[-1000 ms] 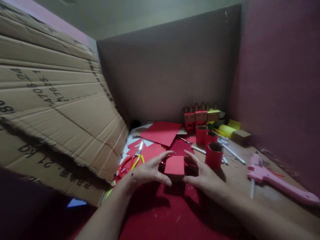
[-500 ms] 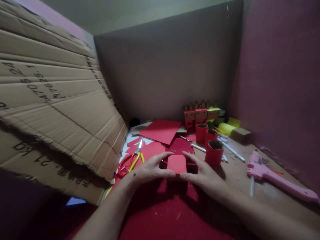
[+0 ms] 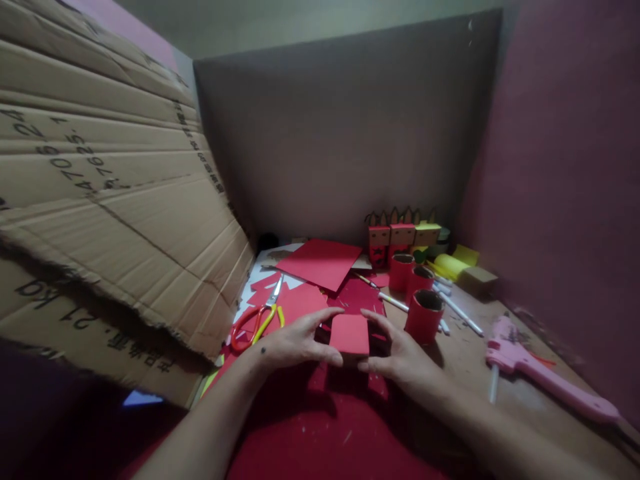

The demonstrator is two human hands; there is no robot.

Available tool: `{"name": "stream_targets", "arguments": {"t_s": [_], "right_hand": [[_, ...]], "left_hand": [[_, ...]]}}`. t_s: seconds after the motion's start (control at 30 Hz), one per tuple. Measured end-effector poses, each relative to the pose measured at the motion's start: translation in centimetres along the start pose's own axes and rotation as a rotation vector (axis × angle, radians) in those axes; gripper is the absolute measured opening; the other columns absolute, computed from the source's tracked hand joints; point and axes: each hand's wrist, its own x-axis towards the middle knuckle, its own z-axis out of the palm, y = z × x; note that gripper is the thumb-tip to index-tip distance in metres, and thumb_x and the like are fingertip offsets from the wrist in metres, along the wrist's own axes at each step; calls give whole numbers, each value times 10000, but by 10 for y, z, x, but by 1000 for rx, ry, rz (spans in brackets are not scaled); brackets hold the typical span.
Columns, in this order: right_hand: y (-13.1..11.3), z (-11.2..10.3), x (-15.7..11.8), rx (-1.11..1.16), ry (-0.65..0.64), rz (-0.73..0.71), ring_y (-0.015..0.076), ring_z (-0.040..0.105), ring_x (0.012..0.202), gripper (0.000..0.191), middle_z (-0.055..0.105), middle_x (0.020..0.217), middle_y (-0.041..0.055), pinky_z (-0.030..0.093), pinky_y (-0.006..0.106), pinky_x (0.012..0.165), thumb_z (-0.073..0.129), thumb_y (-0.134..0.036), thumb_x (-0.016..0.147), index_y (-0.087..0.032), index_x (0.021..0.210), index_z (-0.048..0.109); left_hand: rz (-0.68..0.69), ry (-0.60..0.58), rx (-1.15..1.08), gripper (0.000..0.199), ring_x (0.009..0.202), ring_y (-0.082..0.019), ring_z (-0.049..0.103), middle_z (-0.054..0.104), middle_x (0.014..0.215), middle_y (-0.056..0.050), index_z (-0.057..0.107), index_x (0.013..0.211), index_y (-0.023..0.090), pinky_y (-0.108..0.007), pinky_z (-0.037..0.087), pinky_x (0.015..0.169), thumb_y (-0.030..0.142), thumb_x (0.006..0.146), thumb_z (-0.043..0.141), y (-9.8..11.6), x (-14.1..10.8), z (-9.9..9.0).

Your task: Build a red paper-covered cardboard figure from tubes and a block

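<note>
A small cardboard box (image 3: 349, 333) with a red paper top is held between my two hands, in the middle of the view. My left hand (image 3: 299, 341) curves around its left side, the thumb at the near left corner and the fingers reaching to the far edge. On the right side, my right hand (image 3: 404, 357) grips it the same way, its thumb at the near right corner. The box's sides are mostly shaded or hidden. Left of my left hand lie scissors (image 3: 257, 327) with red and yellow handles. Just beyond my right hand stands a red tube (image 3: 424, 320).
Two more red tubes (image 3: 402, 272) stand behind. Several box-headed figures (image 3: 403, 235) line the back. A pink glue gun (image 3: 540, 370) and white sticks (image 3: 463, 315) lie right. Red paper (image 3: 323, 263) covers the back left. A large cardboard sheet (image 3: 125, 200) leans on the left.
The view has shifted slightly. My hands still surround the box; its red top appears slightly tilted and a little more of its near side shows.
</note>
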Motion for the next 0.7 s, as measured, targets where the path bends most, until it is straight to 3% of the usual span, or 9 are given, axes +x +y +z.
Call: {"name": "stream_targets", "arguments": {"t_s": [0.1,0.2,0.27,0.33,0.43,0.57,0.7], "right_hand": [[2,0,-1,-27,-6,-1,301,479,1238,858,480,1367,129,467,459,953,703,-122,554,-239,1333,361],[-1,-1,-5,-83,-50,28,297,433,1277,955,402,1427,149,452,445,977,706,-133,558,-205,1405,272],[-4,-2,-8,-140,-42,35,287,404,1300,928,383,1442,151,397,439,1035,732,-199,593,-174,1407,287],[-8,-3,-9,-160,10,39,266,382,1317,784,391,1444,126,349,433,1072,698,-315,687,-183,1379,354],[-9,-1,-7,-110,45,40,251,418,1294,614,440,1414,89,364,444,1058,621,-366,769,-226,1333,421],[-6,2,-5,-120,22,20,253,419,1292,635,454,1397,89,341,452,1075,618,-322,754,-225,1345,405],[-20,5,-17,-447,127,-162,282,335,1336,559,398,1433,79,269,515,1103,541,-317,836,-264,1369,382]], "left_hand": [[54,-44,-6,975,1175,-299,488,496,1336,-109,302,1409,237,-427,385,974,289,585,821,-2,-1,-3],[99,-15,110,965,1298,-301,354,391,1433,-91,325,1402,268,-435,281,1067,322,581,829,-2,-3,-6],[75,-12,142,958,1319,-301,320,357,1456,-85,316,1405,273,-442,269,1075,339,593,820,-2,-3,-7],[51,-18,137,949,1303,-302,341,345,1462,-78,311,1403,283,-438,302,1053,332,600,815,-2,-3,-7],[52,-15,123,855,1217,-290,435,446,1383,-70,385,1348,279,-412,359,996,311,607,810,1,-3,-5],[9,6,134,729,970,-236,567,612,1106,-28,447,1268,257,-360,437,844,310,628,792,6,-4,-3],[38,43,30,630,934,-219,586,622,1067,-31,430,1247,246,-347,442,806,314,699,734,9,-2,-1]]}}
